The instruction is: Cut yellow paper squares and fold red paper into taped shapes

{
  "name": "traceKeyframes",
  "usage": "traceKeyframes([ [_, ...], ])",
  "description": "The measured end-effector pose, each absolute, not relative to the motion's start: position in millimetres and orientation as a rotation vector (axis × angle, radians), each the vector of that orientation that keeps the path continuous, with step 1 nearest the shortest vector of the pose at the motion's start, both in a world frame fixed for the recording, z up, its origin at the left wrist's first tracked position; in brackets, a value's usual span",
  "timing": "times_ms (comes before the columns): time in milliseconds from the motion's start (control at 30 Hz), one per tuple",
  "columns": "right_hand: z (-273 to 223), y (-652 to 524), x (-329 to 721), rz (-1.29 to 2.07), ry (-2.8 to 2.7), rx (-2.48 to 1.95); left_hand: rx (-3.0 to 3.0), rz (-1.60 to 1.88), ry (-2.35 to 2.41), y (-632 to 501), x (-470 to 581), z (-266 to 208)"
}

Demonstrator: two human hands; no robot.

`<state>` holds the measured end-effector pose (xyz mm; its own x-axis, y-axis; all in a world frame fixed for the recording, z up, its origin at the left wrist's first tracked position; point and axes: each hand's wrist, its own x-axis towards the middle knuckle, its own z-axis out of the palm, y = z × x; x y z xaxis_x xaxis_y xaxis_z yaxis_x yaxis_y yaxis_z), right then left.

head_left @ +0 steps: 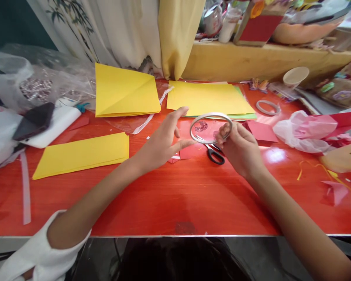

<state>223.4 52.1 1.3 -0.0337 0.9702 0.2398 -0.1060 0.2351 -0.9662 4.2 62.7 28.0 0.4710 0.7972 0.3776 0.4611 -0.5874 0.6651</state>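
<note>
My right hand (pixel 241 146) is closed on the right side of a thin, ring-shaped roll of whitish tape (pixel 194 134), held up over the red table. My left hand (pixel 165 138) is at the ring's left side with thumb and fingers apart. Its thumb tip lies close to the rim; whether it touches, I cannot tell. Beneath the ring are scissors with black handles (pixel 215 157), their blades partly seen through it. Small red paper pieces (pixel 174 158) lie by the scissors. Behind my hands is a stack of yellow paper (pixel 207 97) with green sheets under it.
Folded yellow sheets (pixel 125 93) and a yellow strip stack (pixel 84 154) lie to the left. A second tape ring (pixel 268 107), red paper (pixel 260 132) and pink-white tissue (pixel 304 130) are on the right. Plastic bags (pixel 38 82) and a dark phone-like object (pixel 35 121) crowd the far left.
</note>
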Motion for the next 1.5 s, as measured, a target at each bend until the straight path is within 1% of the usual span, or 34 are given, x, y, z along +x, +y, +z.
traceKeyframes([
  [133, 2.8, 41.6, 207.5, 1.529, -0.999, -0.824, 1.937, 0.936, 0.948, 58.1, 5.9, 35.8],
  [200, 3.2, 38.2, 204.9, 1.637, -0.953, -0.79, 1.758, 0.99, 0.907, 59.1, 5.6, 37.4],
  [267, 3.2, 35.4, 204.4, 1.662, -1.023, -0.785, 1.608, 1.048, 0.867, 60.8, 5.5, 37.6],
  [367, 2.3, 31.9, 205.3, 1.627, -1.177, -0.813, 1.515, 1.068, 0.872, 62.1, 6.0, 36.3],
  [433, 1.0, 30.2, 206.0, 1.624, -1.205, -0.815, 1.606, 1.056, 0.946, 61.2, 6.7, 35.0],
  [500, -0.2, 29.2, 206.3, 1.604, -1.212, -0.824, 1.859, 1.088, 1.075, 59.3, 7.7, 33.2],
  [600, -0.5, 27.3, 205.2, 1.474, -1.259, -0.868, 2.345, 1.172, 1.216, 56.0, 9.6, 30.0],
  [667, 1.0, 24.4, 203.4, 1.357, -1.31, -0.899, 2.54, 1.193, 1.208, 53.8, 10.8, 28.4],
  [767, 6.0, 16.3, 200.1, 1.184, -1.404, -0.917, 2.658, 1.186, 1.068, 48.6, 12.7, 29.2],
  [867, 13.1, 6.9, 196.9, 1.076, -1.515, -0.934, 2.669, 1.205, 0.842, 41.5, 15.5, 33.0],
  [933, 17.6, 2.9, 194.5, 1.063, -1.571, -0.968, 2.651, 1.227, 0.721, 37.4, 17.6, 34.7],
  [1067, 22.6, 1.1, 189.1, 1.071, -1.577, -1.003, 2.671, 1.282, 0.629, 34.3, 19.9, 34.5],
  [1200, 23.7, 0.9, 184.7, 1.069, -1.584, -1.022, 2.642, 1.322, 0.669, 34.1, 18.1, 38.3],
  [1367, 27.0, 0.2, 182.3, 0.958, -1.392, -1.148, 2.45, 1.247, 0.882, 33.4, 15.5, 47.0],
  [1500, 29.4, 2.3, 184.6, 0.893, -1.432, -1.251, 2.248, 1.191, 0.935, 35.2, 15.7, 47.6],
])
